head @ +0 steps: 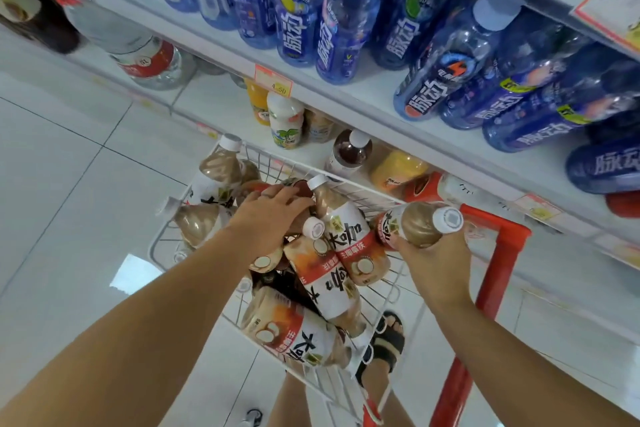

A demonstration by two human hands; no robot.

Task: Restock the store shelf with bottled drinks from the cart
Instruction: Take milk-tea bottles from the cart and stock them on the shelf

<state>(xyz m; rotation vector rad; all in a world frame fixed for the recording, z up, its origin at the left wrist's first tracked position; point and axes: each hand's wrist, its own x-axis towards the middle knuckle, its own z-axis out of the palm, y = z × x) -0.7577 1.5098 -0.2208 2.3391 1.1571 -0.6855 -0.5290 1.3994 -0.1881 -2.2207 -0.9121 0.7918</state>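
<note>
right hand (433,255) curls round a tan milk-coffee plastic bottle with white cap (415,224), held just above the white wire cart (360,184). left hand (268,213) lies on like bottles (346,236) heaped inside; its grip i cannot tell. white store shelf (377,92) stands beyond.

- One head-worn wide-angle view looks steeply down, close, into the white wire cart (273,158).
- The white metal store shelf (363,91) slants across the upper right.

Wire cart (270,163); coffee bottles (349,243) inside
</note>
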